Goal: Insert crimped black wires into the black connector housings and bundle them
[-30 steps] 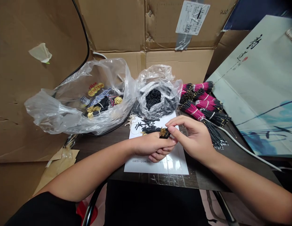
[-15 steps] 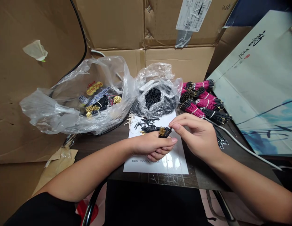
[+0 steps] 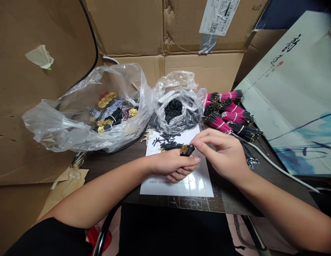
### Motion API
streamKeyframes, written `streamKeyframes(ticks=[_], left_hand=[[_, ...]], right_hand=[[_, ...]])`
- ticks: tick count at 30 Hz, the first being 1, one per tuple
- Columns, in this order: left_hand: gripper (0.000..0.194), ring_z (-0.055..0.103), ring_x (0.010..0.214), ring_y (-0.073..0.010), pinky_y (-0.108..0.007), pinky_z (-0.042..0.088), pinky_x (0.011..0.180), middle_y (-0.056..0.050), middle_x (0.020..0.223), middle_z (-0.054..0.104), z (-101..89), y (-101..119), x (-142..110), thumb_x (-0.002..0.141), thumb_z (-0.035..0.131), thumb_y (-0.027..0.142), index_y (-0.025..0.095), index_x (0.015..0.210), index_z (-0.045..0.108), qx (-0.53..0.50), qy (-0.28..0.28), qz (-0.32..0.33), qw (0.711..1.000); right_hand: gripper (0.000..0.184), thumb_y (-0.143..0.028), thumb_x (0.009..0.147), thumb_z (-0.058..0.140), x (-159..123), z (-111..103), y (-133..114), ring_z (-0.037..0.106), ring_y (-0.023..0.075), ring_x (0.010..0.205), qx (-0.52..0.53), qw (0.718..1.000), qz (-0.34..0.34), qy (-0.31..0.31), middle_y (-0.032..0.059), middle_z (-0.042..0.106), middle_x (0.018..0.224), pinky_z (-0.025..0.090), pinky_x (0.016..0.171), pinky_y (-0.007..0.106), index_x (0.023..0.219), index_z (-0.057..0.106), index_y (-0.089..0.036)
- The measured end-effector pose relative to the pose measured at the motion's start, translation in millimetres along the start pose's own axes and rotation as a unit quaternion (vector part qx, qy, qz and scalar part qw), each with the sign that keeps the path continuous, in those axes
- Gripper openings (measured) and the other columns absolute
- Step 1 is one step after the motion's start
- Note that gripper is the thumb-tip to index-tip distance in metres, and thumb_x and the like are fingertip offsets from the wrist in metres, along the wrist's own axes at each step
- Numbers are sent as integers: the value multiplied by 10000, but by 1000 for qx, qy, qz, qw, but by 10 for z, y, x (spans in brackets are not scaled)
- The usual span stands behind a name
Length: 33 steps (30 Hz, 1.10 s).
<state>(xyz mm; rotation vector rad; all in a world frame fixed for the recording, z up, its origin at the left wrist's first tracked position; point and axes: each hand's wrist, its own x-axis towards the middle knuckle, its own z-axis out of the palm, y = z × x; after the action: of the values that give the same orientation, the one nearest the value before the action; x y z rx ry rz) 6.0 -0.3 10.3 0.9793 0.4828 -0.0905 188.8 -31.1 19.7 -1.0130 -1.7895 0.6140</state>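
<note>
My left hand (image 3: pixel 178 165) is wrapped round a bundle of black wires (image 3: pixel 187 150), whose ends stick up past the thumb. Some of those ends are bare gold terminals and others are black. Thumb and forefinger of my right hand (image 3: pixel 221 151) pinch together at the right edge of these ends; whatever lies between the fingertips is too small to make out. Just behind the left hand, loose short black sleeves (image 3: pixel 167 140) are scattered on a white printed sheet (image 3: pixel 178 188).
Beyond the sheet stands a clear bag of black sleeves (image 3: pixel 174 111). A larger plastic bag (image 3: pixel 61 124) with gold-tipped wire bundles lies left. Tied pink and black wire bundles (image 3: pixel 231 113) are piled at right, beside a white cable (image 3: pixel 279 165). Cardboard (image 3: pixel 202 71) walls the back.
My right fingertips have shifted slightly left over the wire ends. The gold terminals in my left hand show a little more. All else stays put.
</note>
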Motion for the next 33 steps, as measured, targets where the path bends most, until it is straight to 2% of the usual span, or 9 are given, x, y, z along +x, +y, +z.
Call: streamKeyframes(ticks=[10,23,27,30,33], left_hand=[[526,172,381,-38,-183,146,349,71,530,211,0,6,2,876,482,605,186,639,269,-6,2,-18,1000],[523,179,385,-37,-181,152,351,72,540,212,1,6,-1,865,499,602,189,640,271,2,5,-23,1000],[482,172,384,-38,-183,140,352,72,531,210,-8,20,0,867,526,519,188,623,274,-8,13,-28,1000],[410,173,383,-46,-188,136,353,68,522,214,-25,23,-5,862,511,416,188,612,279,-17,18,-37,999],[399,169,383,-46,-191,127,354,70,519,217,-37,18,-9,836,524,400,190,608,274,-27,22,-45,998]], right_hand=[[113,-227,876,602,29,-43,17,640,155,826,-2,999,-5,-42,32,682,886,538,771,325,826,702,-214],[116,-182,865,605,-19,8,-32,643,149,791,-59,997,-48,-15,32,684,861,545,712,306,840,713,-215],[145,-175,845,618,-60,46,29,650,172,845,-118,987,-110,10,50,695,924,554,753,338,931,724,-224],[251,-174,827,628,-97,56,110,648,189,886,-160,974,-160,16,65,691,1017,546,784,368,1062,697,-230],[380,-206,828,628,-121,43,170,637,217,937,-203,957,-205,-2,86,673,1112,524,794,393,1207,624,-226]])
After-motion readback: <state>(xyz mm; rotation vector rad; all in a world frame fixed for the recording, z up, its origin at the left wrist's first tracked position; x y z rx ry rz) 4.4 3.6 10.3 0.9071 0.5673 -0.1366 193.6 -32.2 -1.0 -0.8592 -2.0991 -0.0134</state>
